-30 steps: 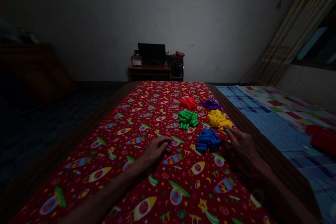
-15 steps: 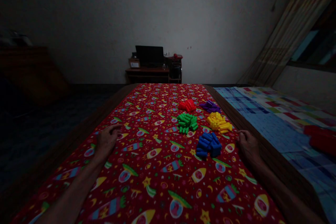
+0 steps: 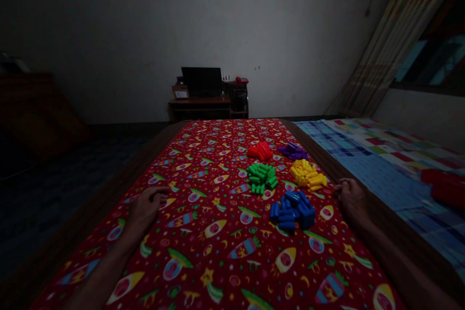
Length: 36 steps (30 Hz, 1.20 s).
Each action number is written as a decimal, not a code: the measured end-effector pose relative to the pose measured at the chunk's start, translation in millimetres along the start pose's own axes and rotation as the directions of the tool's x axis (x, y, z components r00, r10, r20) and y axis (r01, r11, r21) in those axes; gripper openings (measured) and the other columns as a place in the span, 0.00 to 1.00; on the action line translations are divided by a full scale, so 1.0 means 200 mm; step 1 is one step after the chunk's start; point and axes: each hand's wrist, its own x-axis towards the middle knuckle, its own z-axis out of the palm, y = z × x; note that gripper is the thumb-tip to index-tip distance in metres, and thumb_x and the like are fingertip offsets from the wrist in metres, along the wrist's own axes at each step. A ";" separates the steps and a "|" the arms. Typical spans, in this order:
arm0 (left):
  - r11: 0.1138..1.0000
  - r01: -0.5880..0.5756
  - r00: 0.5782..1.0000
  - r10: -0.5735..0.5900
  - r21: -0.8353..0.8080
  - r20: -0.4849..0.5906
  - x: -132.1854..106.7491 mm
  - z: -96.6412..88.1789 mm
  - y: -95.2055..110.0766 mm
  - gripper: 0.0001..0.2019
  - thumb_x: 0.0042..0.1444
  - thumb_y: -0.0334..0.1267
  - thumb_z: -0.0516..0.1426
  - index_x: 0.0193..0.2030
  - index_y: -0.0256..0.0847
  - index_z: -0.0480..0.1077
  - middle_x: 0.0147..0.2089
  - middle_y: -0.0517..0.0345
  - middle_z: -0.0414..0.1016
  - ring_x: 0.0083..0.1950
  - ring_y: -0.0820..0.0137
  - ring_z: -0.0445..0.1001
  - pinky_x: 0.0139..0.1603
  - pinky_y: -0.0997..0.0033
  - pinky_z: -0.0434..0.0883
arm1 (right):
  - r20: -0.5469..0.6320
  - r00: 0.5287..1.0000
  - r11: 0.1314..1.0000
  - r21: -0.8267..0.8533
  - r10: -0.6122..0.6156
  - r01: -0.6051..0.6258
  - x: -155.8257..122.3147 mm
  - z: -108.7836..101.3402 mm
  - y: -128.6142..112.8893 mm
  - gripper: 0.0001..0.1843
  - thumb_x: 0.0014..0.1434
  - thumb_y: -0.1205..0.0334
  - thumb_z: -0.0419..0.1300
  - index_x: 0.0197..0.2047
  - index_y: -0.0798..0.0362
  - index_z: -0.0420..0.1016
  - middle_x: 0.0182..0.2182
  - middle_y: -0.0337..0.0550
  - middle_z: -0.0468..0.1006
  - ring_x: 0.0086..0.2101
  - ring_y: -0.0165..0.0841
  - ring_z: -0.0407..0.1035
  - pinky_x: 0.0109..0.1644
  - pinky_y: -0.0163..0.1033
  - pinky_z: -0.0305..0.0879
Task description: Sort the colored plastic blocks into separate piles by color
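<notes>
My left hand [image 3: 146,208] rests on the left part of the red patterned cloth [image 3: 203,261], its fingers loosely bent and apart from the thumb, holding nothing. On the right edge of the cloth lies my right hand [image 3: 350,198], fingers curled in and nothing seen in them. Nearest to it is a heap of small yellow plastic pieces [image 3: 307,174], with a gap between. Closer to me sits a blue heap [image 3: 293,210]. Green pieces [image 3: 260,178] are piled left of the yellow ones. Farther back are a red pile [image 3: 260,151] and a purple pile [image 3: 292,150].
Brown edging [image 3: 319,155] shows beside the cloth. A bed or mat with a blue checked cover [image 3: 327,143] lies to the right. By the far wall stands a desk [image 3: 199,101] with a monitor [image 3: 202,81]. A dark wooden cabinet [image 3: 36,111] is at the left.
The view has tilted and shifted slightly, so the cloth and heaps appear lower. Both hands stay resting in about the same places; the right fingers look a little more curled.
</notes>
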 end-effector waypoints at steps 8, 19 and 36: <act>1.000 -0.014 1.000 0.014 0.002 0.008 0.00 -0.01 -0.02 0.13 0.44 0.42 0.52 0.32 0.39 0.74 0.38 0.50 0.78 0.34 0.63 0.78 0.38 0.66 0.78 | -0.018 0.996 0.996 0.015 0.092 -0.092 0.01 -0.03 0.09 0.15 0.53 0.50 0.50 0.39 0.52 0.64 0.24 0.39 0.74 0.17 0.29 0.62 0.20 0.36 0.59; 0.999 -0.036 0.999 0.036 0.010 -0.003 0.03 -0.02 -0.09 0.15 0.44 0.48 0.52 0.32 0.42 0.75 0.35 0.53 0.79 0.32 0.63 0.80 0.35 0.65 0.79 | -0.012 0.998 0.997 0.047 0.058 -0.057 0.03 -0.03 0.14 0.14 0.54 0.50 0.50 0.37 0.51 0.64 0.22 0.37 0.73 0.16 0.28 0.61 0.20 0.34 0.58; 0.996 -0.055 0.998 0.054 0.071 0.019 0.03 -0.03 -0.09 0.15 0.47 0.47 0.52 0.32 0.43 0.76 0.36 0.55 0.80 0.31 0.64 0.80 0.35 0.67 0.79 | 0.002 0.999 0.982 0.184 -0.051 0.050 0.48 0.18 0.00 0.12 0.52 0.50 0.56 0.28 0.48 0.75 0.31 0.45 0.81 0.32 0.37 0.75 0.39 0.43 0.73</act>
